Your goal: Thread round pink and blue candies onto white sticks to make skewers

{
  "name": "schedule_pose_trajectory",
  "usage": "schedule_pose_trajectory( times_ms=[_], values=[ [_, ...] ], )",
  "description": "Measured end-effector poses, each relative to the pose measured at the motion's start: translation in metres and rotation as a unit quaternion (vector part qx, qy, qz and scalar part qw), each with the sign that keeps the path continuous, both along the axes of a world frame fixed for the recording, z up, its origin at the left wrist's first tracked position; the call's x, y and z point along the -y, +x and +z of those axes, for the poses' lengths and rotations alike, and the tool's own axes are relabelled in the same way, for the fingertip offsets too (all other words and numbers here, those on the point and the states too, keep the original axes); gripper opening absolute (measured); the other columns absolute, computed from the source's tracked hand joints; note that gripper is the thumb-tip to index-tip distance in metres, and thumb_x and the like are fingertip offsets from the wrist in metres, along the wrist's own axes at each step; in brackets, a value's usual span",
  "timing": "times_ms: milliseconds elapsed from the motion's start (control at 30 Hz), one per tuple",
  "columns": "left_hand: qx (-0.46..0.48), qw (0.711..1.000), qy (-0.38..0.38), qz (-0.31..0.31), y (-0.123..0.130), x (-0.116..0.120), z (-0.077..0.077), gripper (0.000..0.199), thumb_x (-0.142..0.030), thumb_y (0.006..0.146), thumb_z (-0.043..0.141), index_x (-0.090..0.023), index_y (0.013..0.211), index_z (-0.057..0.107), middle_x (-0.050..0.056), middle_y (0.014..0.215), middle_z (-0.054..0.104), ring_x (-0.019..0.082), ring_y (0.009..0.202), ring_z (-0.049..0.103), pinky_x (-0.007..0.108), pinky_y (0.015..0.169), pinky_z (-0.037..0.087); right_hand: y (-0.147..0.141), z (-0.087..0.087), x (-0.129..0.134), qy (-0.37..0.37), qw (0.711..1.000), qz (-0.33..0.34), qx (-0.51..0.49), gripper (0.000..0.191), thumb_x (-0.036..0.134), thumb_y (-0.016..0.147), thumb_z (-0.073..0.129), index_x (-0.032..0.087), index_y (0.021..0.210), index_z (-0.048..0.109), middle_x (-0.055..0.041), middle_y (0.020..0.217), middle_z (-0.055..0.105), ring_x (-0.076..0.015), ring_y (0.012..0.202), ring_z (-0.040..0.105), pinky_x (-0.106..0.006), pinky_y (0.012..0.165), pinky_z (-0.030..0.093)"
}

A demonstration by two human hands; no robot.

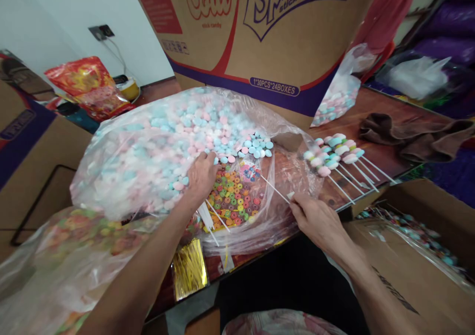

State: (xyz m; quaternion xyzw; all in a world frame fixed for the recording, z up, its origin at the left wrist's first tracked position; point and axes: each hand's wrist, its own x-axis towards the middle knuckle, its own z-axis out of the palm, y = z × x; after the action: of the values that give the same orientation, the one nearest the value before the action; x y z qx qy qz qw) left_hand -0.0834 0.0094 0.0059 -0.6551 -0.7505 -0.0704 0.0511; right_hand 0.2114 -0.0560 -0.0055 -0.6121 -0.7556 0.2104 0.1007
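My right hand (306,211) pinches the lower end of a thin white stick (275,188), whose upper end lies by a round printed label (250,170). My left hand (203,172) rests with curled fingers at the edge of a heap of pink, blue and white candies (222,127) in a big clear bag; what its fingertips hold, if anything, is hidden. Below it lie ring-shaped colourful candies (237,196) and several loose white sticks (207,217). Finished-looking skewers of candies (336,152) lie to the right, their sticks pointing toward the lower right.
A large cardboard box (237,38) stands behind the bag. Gold twist ties (190,269) lie at the table's front edge. A brown cloth (415,134) and a small candy bag (337,97) are at the right. An open carton (401,256) with skewers stands lower right.
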Motion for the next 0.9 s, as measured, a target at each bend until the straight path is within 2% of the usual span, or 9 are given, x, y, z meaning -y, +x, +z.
schedule_pose_trajectory(
  times_ms=[100, 200, 333, 467, 633, 767, 900],
  values=[
    [-0.009, 0.999, 0.005, 0.04, 0.001, -0.005, -0.001, 0.023, -0.032, 0.091, 0.055, -0.021, 0.108, 0.065, 0.013, 0.102, 0.064, 0.03, 0.095, 0.063, 0.034, 0.07, 0.042, -0.008, 0.0, 0.001, -0.012, 0.998, 0.003, 0.062, 0.015, 0.027, 0.096, 0.055, 0.022, 0.082, 0.059, -0.0031, 0.082, 0.071, -0.0218, 0.078, 0.067, -0.027, 0.058, 0.03],
    [0.008, 0.999, 0.02, 0.039, -0.001, -0.007, -0.002, 0.021, -0.029, 0.091, 0.053, -0.021, 0.103, 0.068, 0.012, 0.098, 0.067, 0.03, 0.094, 0.063, 0.034, 0.071, 0.043, -0.013, 0.001, 0.003, 0.017, 0.995, -0.013, 0.095, 0.016, 0.033, 0.095, 0.061, 0.022, 0.083, 0.06, -0.0038, 0.086, 0.07, -0.0218, 0.075, 0.067, -0.027, 0.054, 0.026],
    [0.089, 0.995, 0.04, -0.029, 0.003, -0.007, -0.001, 0.023, -0.024, 0.089, 0.052, -0.02, 0.103, 0.07, 0.009, 0.095, 0.069, 0.025, 0.091, 0.064, 0.033, 0.078, 0.045, -0.022, 0.0, -0.003, 0.066, 0.993, -0.027, 0.091, 0.014, 0.035, 0.094, 0.064, 0.022, 0.091, 0.062, -0.0047, 0.094, 0.068, -0.021, 0.076, 0.066, -0.027, 0.052, 0.025],
    [0.143, 0.985, 0.009, -0.093, 0.018, -0.017, -0.008, 0.024, -0.017, 0.087, 0.051, -0.017, 0.102, 0.07, 0.009, 0.096, 0.07, 0.024, 0.089, 0.064, 0.031, 0.079, 0.045, -0.033, -0.011, -0.01, 0.065, 0.997, -0.022, 0.037, 0.005, 0.027, 0.095, 0.06, 0.022, 0.096, 0.062, -0.0028, 0.098, 0.069, -0.0191, 0.079, 0.065, -0.026, 0.053, 0.027],
    [0.085, 0.992, -0.011, -0.092, 0.029, -0.032, -0.018, 0.028, -0.009, 0.087, 0.047, -0.018, 0.102, 0.069, 0.012, 0.097, 0.07, 0.027, 0.095, 0.063, 0.033, 0.079, 0.044, -0.038, -0.026, -0.009, 0.102, 0.993, -0.054, 0.004, 0.015, 0.026, 0.099, 0.049, 0.021, 0.094, 0.062, -0.0045, 0.094, 0.068, -0.0173, 0.071, 0.061, -0.026, 0.054, 0.026],
    [0.019, 0.995, -0.011, -0.099, 0.03, -0.03, -0.018, 0.033, -0.003, 0.088, 0.041, -0.018, 0.106, 0.065, 0.013, 0.095, 0.069, 0.03, 0.098, 0.059, 0.036, 0.078, 0.043, -0.036, -0.029, -0.008, 0.104, 0.993, -0.048, -0.002, 0.016, 0.025, 0.099, 0.046, 0.021, 0.096, 0.062, -0.0049, 0.093, 0.067, -0.0167, 0.068, 0.059, -0.026, 0.054, 0.025],
    [-0.017, 0.99, -0.019, -0.142, 0.034, -0.027, -0.017, 0.032, 0.001, 0.086, 0.04, -0.016, 0.102, 0.063, 0.016, 0.104, 0.066, 0.032, 0.104, 0.055, 0.04, 0.085, 0.043, -0.036, -0.029, -0.008, 0.108, 0.993, -0.044, -0.005, 0.017, 0.025, 0.099, 0.046, 0.02, 0.094, 0.061, -0.0052, 0.094, 0.066, -0.0169, 0.071, 0.059, -0.026, 0.054, 0.025]
  ],
)
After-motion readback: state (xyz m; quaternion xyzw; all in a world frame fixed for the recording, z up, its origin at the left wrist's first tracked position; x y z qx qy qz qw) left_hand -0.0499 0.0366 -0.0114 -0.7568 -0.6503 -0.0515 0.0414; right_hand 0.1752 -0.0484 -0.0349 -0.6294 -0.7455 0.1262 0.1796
